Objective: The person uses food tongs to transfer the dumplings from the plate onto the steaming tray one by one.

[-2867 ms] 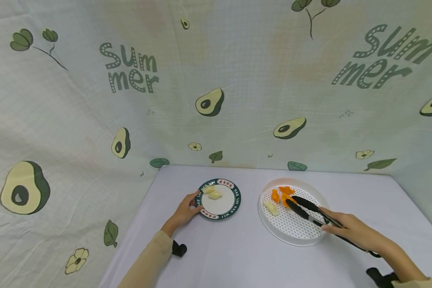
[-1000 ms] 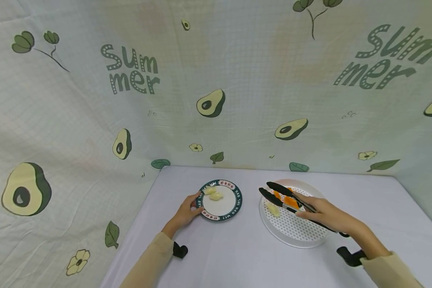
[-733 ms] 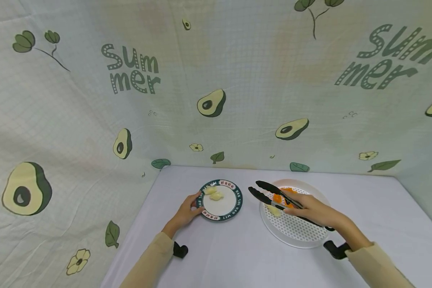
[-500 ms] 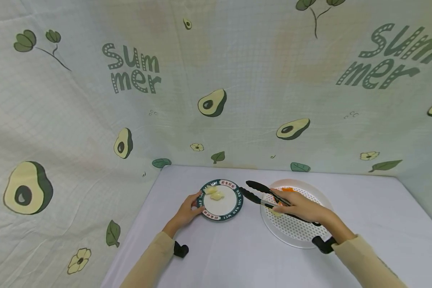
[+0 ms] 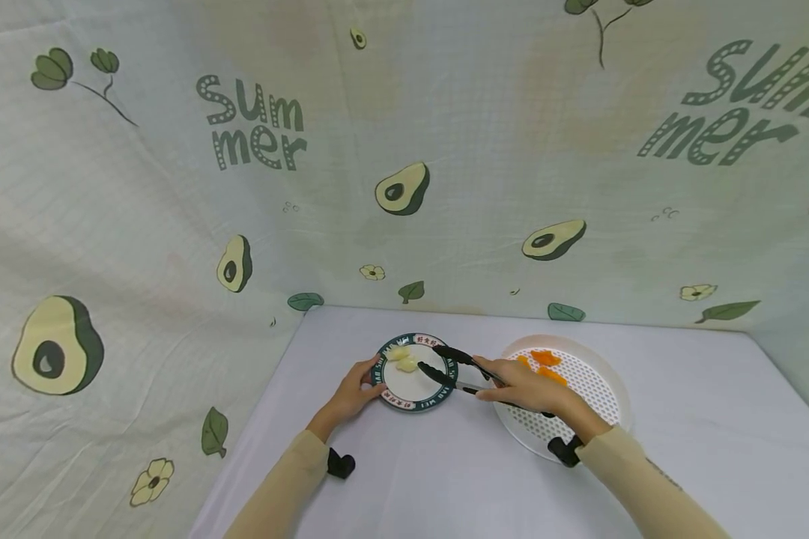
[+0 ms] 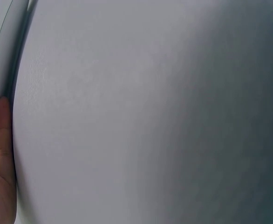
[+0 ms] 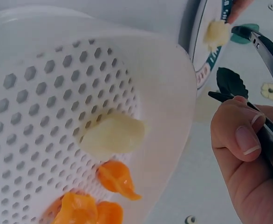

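My left hand [image 5: 347, 393] grips the left rim of a small white plate [image 5: 404, 386] with a dark green lettered border. Two pale yellow pieces [image 5: 407, 364] lie on it, toward the back left. My right hand [image 5: 520, 385] holds black-tipped metal tongs [image 5: 453, 354], whose spread tips are over the plate's right part with nothing between them. Below that hand is a white perforated round tray [image 5: 619, 389] with several orange pepper-like pieces [image 5: 545, 357]. One pale yellow piece [image 7: 113, 134] also sits in the tray in the right wrist view; the hand hides it from the head view.
The plate and tray stand side by side on a white-covered table [image 5: 438, 471]. A patterned cloth [image 5: 472, 284] with avocados and lettering hangs behind and at the left. A black wrist mount [image 5: 565, 451] sits under the right forearm, another mount [image 5: 341, 465] by the left.
My right hand has carried the tongs leftward from over the tray to over the plate, their tips spread. The left hand stays at the plate's rim.
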Demonstrator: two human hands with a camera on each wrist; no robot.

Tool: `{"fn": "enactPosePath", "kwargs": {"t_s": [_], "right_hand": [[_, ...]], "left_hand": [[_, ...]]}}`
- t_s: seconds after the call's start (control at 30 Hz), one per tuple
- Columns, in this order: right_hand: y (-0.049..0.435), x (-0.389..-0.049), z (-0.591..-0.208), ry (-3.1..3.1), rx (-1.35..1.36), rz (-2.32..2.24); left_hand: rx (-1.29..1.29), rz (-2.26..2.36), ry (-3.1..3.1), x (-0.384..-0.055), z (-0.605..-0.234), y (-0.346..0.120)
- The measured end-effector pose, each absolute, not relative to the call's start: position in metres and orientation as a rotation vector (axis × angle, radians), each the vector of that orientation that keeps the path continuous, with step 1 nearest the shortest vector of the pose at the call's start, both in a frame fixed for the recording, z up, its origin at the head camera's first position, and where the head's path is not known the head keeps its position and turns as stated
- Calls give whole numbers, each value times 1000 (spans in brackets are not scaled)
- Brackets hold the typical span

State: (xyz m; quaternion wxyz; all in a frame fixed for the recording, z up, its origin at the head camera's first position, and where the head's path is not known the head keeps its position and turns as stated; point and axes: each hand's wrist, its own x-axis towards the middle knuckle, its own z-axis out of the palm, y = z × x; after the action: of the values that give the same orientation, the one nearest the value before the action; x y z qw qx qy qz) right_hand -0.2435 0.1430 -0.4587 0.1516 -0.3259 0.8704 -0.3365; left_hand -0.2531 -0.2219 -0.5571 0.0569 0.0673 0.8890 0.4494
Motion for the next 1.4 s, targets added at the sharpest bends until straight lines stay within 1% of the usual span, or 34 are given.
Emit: {"fn": "enactPosePath", "kwargs": {"t_s": [0.47, 1.0, 1.4], "right_hand": [[110, -254, -472, 2507, -904, -879], [98, -255, -483, 2513, -845, -876], [96, -261, -485, 2487, -893, -892]], "left_hand": [[213, 1382, 2697, -254, -556, -222], [210, 1391, 2697, -254, -558, -222], [216, 1393, 2709, -254, -557, -222]]}}
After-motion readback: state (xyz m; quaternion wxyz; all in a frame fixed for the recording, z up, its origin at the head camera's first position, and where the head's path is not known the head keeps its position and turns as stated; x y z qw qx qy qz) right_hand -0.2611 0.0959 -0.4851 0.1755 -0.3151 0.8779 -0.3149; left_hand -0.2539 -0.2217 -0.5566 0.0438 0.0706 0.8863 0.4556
